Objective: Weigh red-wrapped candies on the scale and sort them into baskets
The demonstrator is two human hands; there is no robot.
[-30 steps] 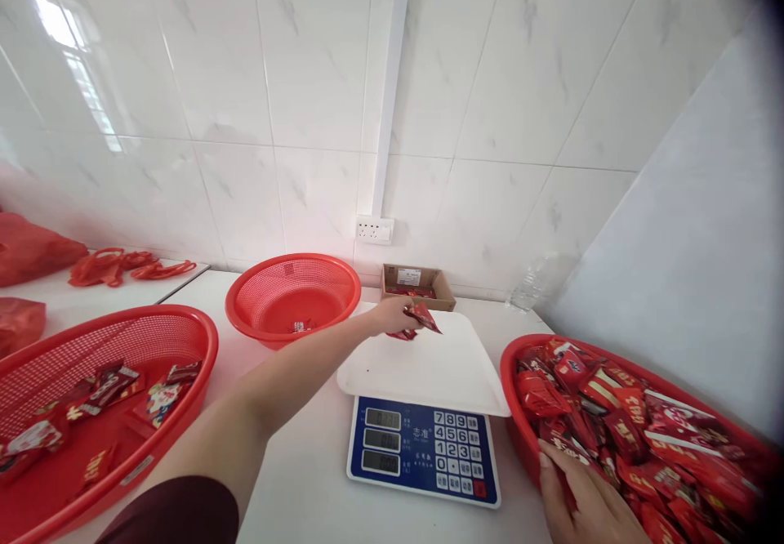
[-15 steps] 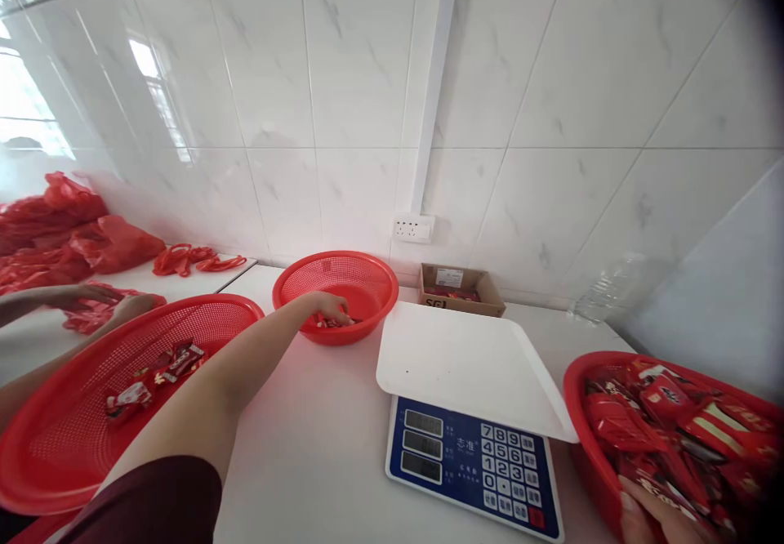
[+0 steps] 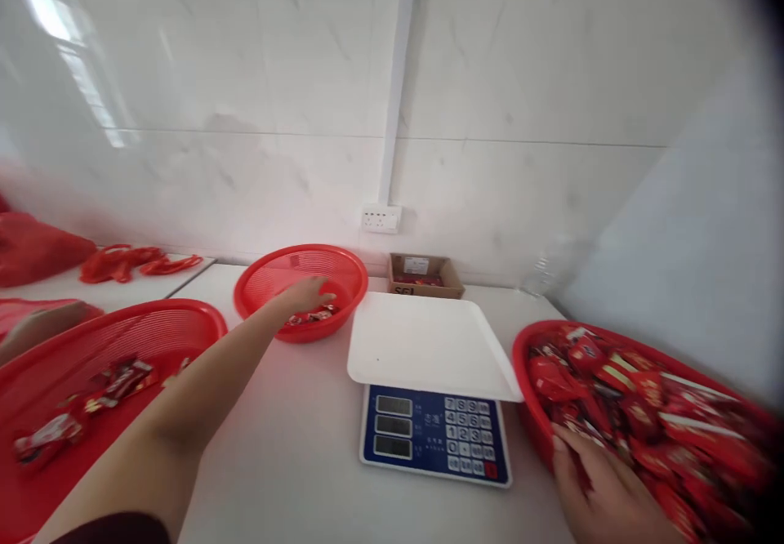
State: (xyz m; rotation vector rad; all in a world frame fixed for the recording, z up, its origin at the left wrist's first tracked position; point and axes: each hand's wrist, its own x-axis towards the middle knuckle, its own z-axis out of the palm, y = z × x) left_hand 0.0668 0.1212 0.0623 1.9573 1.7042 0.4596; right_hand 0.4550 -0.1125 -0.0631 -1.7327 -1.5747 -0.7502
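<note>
My left hand [image 3: 309, 292] reaches into the middle red basket [image 3: 263, 287], its fingers apart above several small wrapped sweets [image 3: 312, 316] on the basket's floor. Nothing shows in its fingers, though they are a little blurred. At lower right, my right hand [image 3: 603, 487] grips the near left rim of the right red basket [image 3: 532, 413], thumb on the outside and fingers over the edge. That basket is heaped with red-wrapped snack packets [image 3: 640, 413]. Beneath my left forearm, the large left basket [image 3: 177, 319] holds several wrapped sweets [image 3: 126, 382].
A digital scale [image 3: 407, 462] with a white pan [image 3: 422, 340] stands between the baskets. Behind it sits a cardboard box [image 3: 450, 283] near a clear plastic bottle [image 3: 542, 274]. Red plastic bags [image 3: 40, 250] lie at left, near another person's hand [image 3: 46, 327].
My left hand has lifted off the sweets and its fingers have spread, so more sweets show. My right hand has come further into view at the rim. The view has turned right.
</note>
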